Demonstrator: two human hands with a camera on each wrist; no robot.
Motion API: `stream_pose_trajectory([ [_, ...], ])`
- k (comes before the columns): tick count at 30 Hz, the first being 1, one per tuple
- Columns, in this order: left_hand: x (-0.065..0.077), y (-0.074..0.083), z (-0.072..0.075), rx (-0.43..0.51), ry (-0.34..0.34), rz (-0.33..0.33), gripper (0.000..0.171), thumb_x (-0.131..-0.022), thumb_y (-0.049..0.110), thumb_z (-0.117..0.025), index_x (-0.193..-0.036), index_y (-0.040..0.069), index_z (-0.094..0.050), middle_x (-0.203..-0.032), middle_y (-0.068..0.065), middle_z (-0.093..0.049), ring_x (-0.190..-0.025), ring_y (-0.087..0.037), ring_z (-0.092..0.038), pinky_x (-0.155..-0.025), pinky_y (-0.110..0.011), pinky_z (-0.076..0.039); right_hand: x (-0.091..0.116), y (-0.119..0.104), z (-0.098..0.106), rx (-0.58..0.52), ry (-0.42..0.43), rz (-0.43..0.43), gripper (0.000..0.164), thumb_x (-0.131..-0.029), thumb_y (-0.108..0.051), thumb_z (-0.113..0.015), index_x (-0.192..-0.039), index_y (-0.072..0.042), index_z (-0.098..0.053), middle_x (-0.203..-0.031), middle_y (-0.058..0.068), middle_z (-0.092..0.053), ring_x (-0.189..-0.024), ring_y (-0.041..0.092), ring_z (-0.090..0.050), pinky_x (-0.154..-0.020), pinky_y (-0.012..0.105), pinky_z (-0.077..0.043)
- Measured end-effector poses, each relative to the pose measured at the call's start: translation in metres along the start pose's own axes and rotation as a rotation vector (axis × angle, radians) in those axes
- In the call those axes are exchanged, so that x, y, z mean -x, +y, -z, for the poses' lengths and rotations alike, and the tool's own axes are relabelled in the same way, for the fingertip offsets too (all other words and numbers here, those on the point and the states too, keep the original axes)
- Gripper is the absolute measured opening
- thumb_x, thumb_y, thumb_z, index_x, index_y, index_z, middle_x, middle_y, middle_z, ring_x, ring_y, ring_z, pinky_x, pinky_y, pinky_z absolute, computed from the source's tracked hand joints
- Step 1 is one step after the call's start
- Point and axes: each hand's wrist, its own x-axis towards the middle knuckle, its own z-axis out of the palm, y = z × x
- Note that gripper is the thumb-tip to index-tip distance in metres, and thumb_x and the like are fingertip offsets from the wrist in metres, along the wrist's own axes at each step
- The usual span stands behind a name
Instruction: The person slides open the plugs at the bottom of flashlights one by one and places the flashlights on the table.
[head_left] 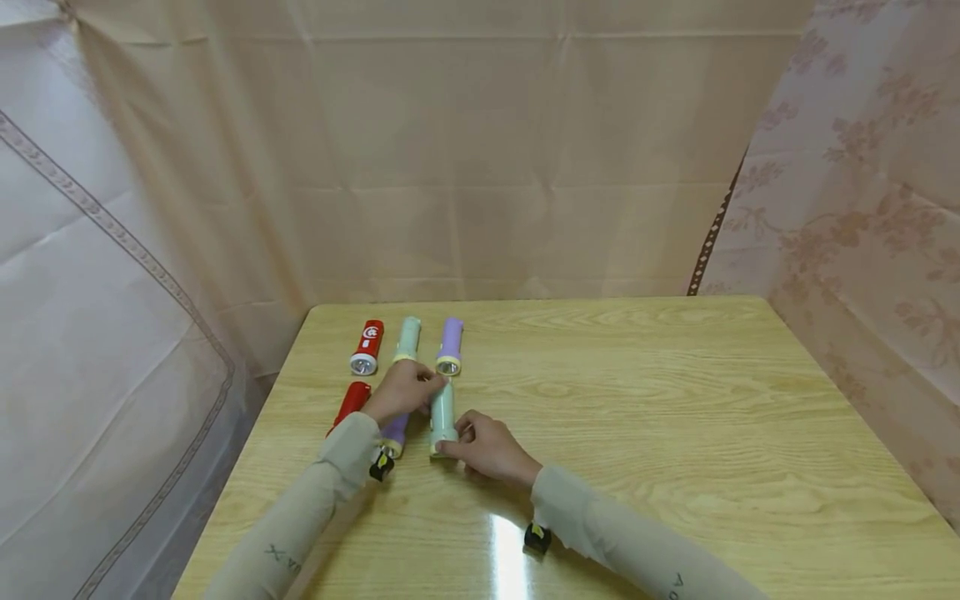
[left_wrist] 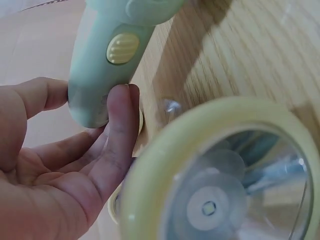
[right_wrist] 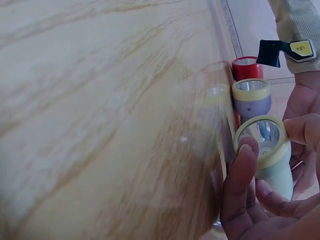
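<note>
A pale green flashlight lies on the table with its lens end toward me. My left hand pinches its tail end, and the left wrist view shows thumb and fingers around that end, below the yellow switch. At the yellow-rimmed lens end, my right hand grips with thumb and fingers, as the right wrist view also shows. Just left of it lies a purple flashlight, partly hidden under my left hand. A red flashlight lies farther left, its front end covered by my left sleeve.
Behind these, a back row holds a red flashlight with a white rim, a green flashlight and a purple flashlight. The wooden table extends to the right. Curtains hang behind and at both sides.
</note>
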Motion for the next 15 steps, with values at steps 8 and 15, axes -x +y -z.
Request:
stream_pose_trajectory([
  [8, 0.0028, 0.0003, -0.0007, 0.054, 0.012, 0.028, 0.030, -0.100, 0.027, -0.071, -0.107, -0.002, -0.074, -0.093, -0.012, -0.071, -0.073, -0.024, -0.071, -0.070, -0.039, -0.062, 0.0016, 0.0019, 0.0012, -0.038, 0.006, -0.004, 0.045, -0.090, -0.035, -0.080, -0.113, -0.002, -0.061, -0.091, 0.005, -0.068, -0.061, 0.019, -0.063, -0.052, 0.029, -0.050],
  [15, 0.0030, -0.0005, 0.0001, 0.101, -0.025, 0.010, 0.032, -0.101, 0.027, -0.069, -0.113, -0.002, -0.074, -0.097, -0.011, -0.073, -0.077, -0.023, -0.070, -0.073, -0.039, -0.062, 0.0039, 0.0027, 0.0073, -0.036, 0.005, 0.001, 0.049, -0.088, -0.035, -0.082, -0.116, 0.000, -0.063, -0.097, 0.007, -0.068, -0.082, 0.021, -0.065, -0.068, 0.034, -0.057],
])
